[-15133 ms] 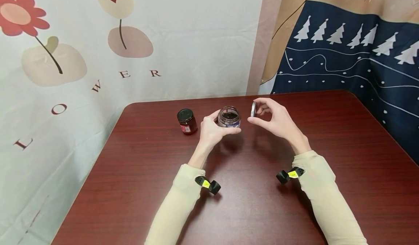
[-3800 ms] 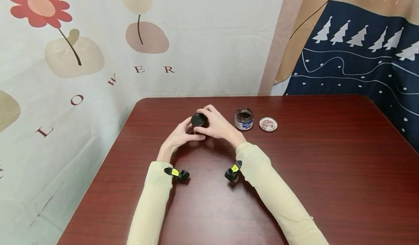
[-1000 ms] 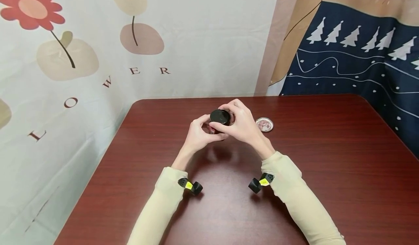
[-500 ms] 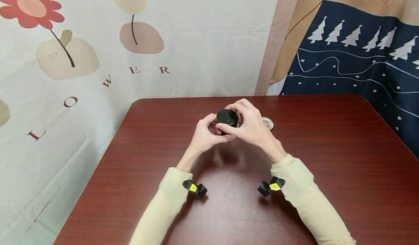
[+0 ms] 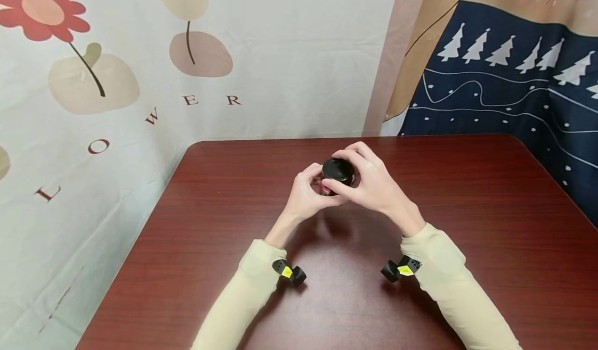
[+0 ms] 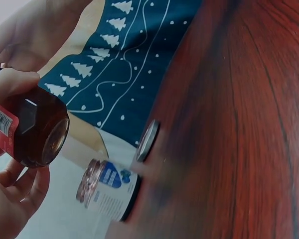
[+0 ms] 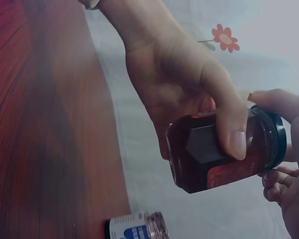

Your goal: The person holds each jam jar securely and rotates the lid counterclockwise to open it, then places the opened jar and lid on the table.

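Both hands hold a dark jam jar (image 6: 40, 129) with a red label, raised above the table. My left hand (image 5: 303, 195) wraps around its glass body. The fingers and thumb of my right hand (image 5: 376, 186) grip its black lid (image 5: 338, 169), which sits on the jar. In the left wrist view, an open glass jar (image 6: 109, 191) with a white and blue label stands upright on the table. A loose metal lid (image 6: 148, 141) lies beside it. In the head view, the hands and the held jar hide both of these.
The reddish-brown wooden table (image 5: 224, 204) extends under both arms. At its back hang a pale cloth (image 5: 289, 69) with printed flowers and a dark blue cloth (image 5: 490, 95) with white trees. A small black camera (image 5: 297, 276) sits on the left wrist, another (image 5: 390, 271) on the right.
Earlier, the hands held the open jar and its lid; both now rest on the table. The hands have since lifted the dark jar and carried it right, covering the loose lid from the head camera.
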A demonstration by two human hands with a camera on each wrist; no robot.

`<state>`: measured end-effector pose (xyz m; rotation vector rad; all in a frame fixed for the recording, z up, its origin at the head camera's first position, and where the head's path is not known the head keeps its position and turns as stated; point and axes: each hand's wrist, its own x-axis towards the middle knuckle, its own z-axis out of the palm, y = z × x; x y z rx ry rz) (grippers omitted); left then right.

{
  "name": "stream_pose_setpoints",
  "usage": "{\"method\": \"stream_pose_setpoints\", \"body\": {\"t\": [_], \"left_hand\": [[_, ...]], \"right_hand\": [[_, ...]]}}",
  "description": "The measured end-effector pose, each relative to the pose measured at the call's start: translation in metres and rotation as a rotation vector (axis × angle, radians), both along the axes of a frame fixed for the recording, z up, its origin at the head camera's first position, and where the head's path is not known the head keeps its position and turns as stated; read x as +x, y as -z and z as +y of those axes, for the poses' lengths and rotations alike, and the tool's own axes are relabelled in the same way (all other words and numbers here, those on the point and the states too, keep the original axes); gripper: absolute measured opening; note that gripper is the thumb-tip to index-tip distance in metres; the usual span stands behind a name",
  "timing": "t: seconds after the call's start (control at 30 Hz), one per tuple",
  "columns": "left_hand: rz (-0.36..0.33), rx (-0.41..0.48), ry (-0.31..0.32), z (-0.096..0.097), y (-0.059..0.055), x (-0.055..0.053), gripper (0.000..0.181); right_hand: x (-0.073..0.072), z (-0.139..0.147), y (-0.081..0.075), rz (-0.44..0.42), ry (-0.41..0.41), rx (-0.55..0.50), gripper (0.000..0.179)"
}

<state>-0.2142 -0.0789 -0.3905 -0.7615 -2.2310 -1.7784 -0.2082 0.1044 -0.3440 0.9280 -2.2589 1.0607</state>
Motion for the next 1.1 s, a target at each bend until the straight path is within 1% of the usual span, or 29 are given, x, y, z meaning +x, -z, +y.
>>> {"method": "stream_pose_setpoints", "body": {"t": [0.1, 0.3, 0.47, 0.57, 0.73, 0.9, 1.1], "left_hand": [[0.000, 0.005, 0.014, 0.006, 0.000, 0.001, 0.041], [0.037, 0.013, 0.047, 0.018, -0.002, 0.003, 0.041], [0.066, 0.009, 0.080, 0.026, -0.003, 0.006, 0.041], [0.060, -0.001, 0.091, 0.029, -0.003, 0.007, 0.039], [0.024, -0.031, 0.104, 0.030, -0.006, 0.011, 0.039], [-0.008, -0.036, 0.165, 0.029, -0.008, 0.012, 0.048], [-0.059, 0.012, 0.289, 0.027, -0.011, 0.012, 0.054]], "right_hand": [[-0.001, 0.005, 0.001, 0.015, -0.011, -0.004, 0.048], [-0.002, 0.013, 0.004, 0.055, -0.049, -0.016, 0.046], [-0.004, 0.019, 0.006, 0.113, -0.092, -0.031, 0.043], [-0.005, 0.023, 0.007, 0.143, -0.116, -0.037, 0.041], [-0.004, 0.025, 0.006, 0.171, -0.161, -0.065, 0.036], [-0.004, 0.024, 0.004, 0.192, -0.217, -0.102, 0.028], [0.000, 0.022, 0.002, 0.196, -0.274, -0.114, 0.029]]}}
